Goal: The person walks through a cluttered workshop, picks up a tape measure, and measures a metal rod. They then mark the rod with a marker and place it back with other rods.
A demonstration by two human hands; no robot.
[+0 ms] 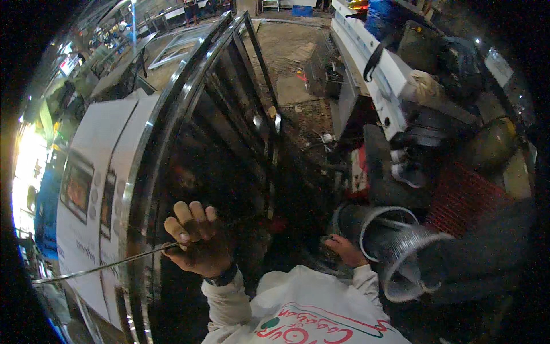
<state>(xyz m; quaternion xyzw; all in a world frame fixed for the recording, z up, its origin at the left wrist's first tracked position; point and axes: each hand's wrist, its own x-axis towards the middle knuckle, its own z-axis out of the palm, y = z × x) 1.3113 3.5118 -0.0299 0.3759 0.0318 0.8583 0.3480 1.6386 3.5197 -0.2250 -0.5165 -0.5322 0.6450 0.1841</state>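
Observation:
My left hand (200, 243) is closed around a long thin metal rod (109, 265), its thumb and fingers pinching it beside the dark, shiny metal frame. The rod slants from the lower left up to my hand; a faint thin line carries on to the right into shadow. Low on the right, my right hand (345, 251) has its fingers curled in the dark near a clear plastic roll or tube; what they hold, if anything, cannot be made out. The tall metal frame (189, 92) with several bars stands to the left, partly lost in shadow.
White cartons (106, 135) stand left of the frame. Clear plastic tubing or wrap (401, 258) lies right of my right hand, near a red mesh crate (467, 198). A long white beam (381, 74) and clutter line the right side. Debris lies on the floor (301, 54) ahead.

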